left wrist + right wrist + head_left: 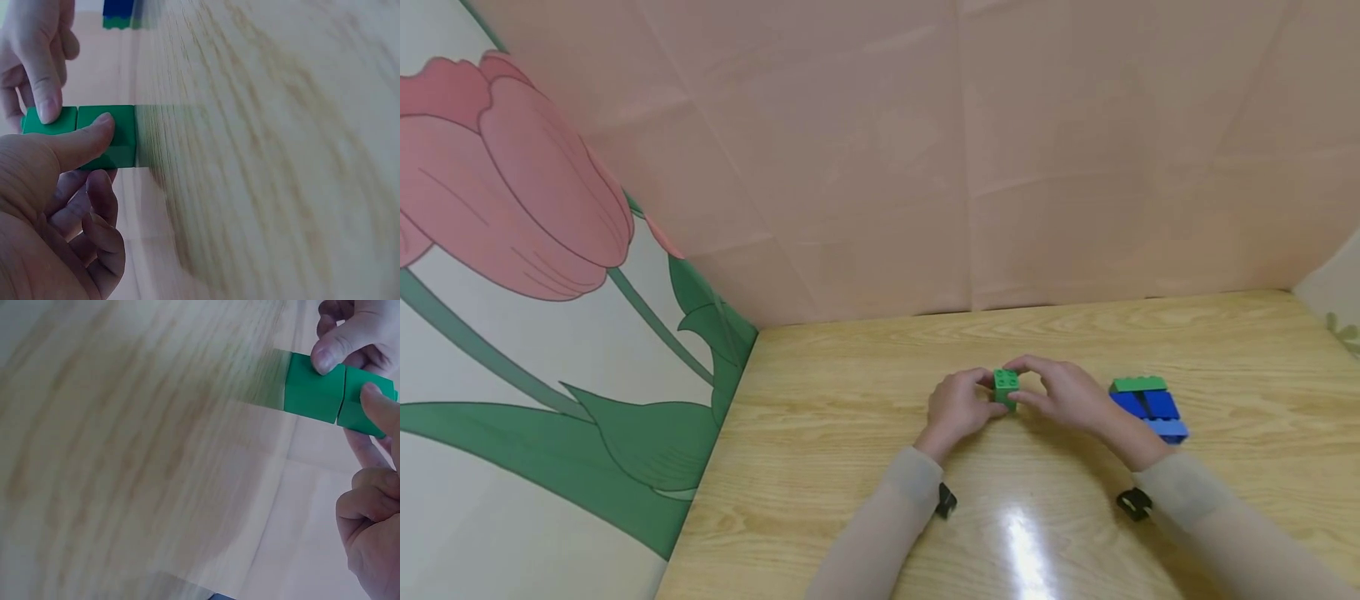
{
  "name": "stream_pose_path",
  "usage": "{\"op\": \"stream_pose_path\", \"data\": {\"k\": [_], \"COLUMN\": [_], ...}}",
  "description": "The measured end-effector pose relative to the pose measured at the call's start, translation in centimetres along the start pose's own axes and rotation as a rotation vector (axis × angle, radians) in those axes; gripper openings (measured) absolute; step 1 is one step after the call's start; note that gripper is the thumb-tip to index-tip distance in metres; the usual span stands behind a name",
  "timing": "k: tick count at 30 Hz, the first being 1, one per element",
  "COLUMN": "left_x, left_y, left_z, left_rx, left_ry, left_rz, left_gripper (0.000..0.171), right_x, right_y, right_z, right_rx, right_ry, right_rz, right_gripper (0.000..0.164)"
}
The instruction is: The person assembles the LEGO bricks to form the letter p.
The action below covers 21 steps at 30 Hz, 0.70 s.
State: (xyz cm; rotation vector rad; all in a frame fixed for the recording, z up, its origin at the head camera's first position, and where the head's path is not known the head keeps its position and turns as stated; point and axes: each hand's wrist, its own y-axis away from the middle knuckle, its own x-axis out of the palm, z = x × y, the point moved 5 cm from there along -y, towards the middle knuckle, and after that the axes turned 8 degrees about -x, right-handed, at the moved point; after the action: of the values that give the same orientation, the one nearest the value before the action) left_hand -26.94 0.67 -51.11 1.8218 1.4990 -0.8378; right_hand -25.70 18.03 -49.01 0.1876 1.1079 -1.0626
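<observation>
Two green toy building bricks are stacked upright on the wooden table, an upper brick (1005,379) with studs on top and a lower brick (115,140) beneath it. A thin seam shows between them in both wrist views. My left hand (958,407) pinches the lower brick, its thumb across the near face and the other fingers partly hidden behind. From the other side my right hand (1070,395) grips the upper brick (367,403) between thumb and fingers.
Right of my right hand, a group of bricks lies on the table (835,467): a green brick (1138,384), dark blue bricks (1161,405) and a lighter blue brick (1167,430). A pink wall covering (880,167) rises behind the table, and a tulip-printed panel (550,350) stands at the left.
</observation>
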Motion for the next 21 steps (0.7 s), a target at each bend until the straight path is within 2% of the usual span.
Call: {"op": "stream_pose_path", "data": {"k": [15, 21], "left_x": [0.21, 0.28], "left_y": [-0.21, -0.3], "left_z": [0.05, 0.19], "left_rx": [0.017, 0.027], "left_ry": [-0.01, -0.008], "left_rz": [-0.009, -0.018], "left_gripper": [0.035, 0.034], "right_x": [0.09, 0.21], "right_y": [0.12, 0.25], "right_z": [-0.25, -0.16], "right_rx": [0.01, -0.009], "right_ry": [-0.001, 0.0], "right_rz": [0.015, -0.007], "right_gripper": [0.038, 0.04]}}
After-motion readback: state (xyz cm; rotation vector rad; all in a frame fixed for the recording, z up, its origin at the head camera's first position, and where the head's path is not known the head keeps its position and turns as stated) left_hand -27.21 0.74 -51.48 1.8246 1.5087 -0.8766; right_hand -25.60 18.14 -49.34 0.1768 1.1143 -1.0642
